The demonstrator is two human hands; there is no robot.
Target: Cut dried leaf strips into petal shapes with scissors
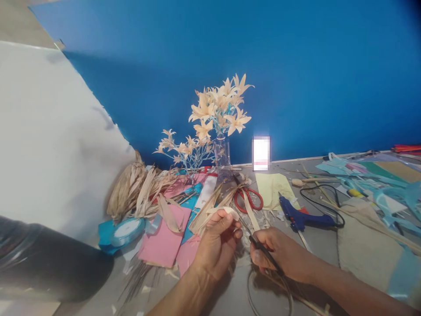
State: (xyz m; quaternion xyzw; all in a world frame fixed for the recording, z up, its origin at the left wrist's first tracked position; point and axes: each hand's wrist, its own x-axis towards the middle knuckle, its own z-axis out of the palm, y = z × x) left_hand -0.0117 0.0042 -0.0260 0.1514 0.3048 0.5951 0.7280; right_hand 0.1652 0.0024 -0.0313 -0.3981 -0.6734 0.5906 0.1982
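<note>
My left hand [219, 241] is closed, pinching a pale strip of dried corn husk [231, 211] between thumb and fingers. My right hand [279, 254] grips a pair of scissors [268, 254] with dark, wide-looped handles. Their thin blades point up and left to the husk strip; I cannot tell whether they touch it. Just beyond my hands lie red-handled scissors [248, 199] and more loose husk [205, 215]. Behind them stands a clear vase [222, 158] with cream husk flowers [220, 107] on pale blue stems.
At left are a husk bundle [126, 188], a blue ribbon roll [128, 231] and pink sheets [167, 232]. A blue glue gun [304, 217] with a black cord lies right of a yellow sheet [276, 188]. Pale blue strips [391, 193] cover the far right. A dark cylinder [49, 259] sits front left.
</note>
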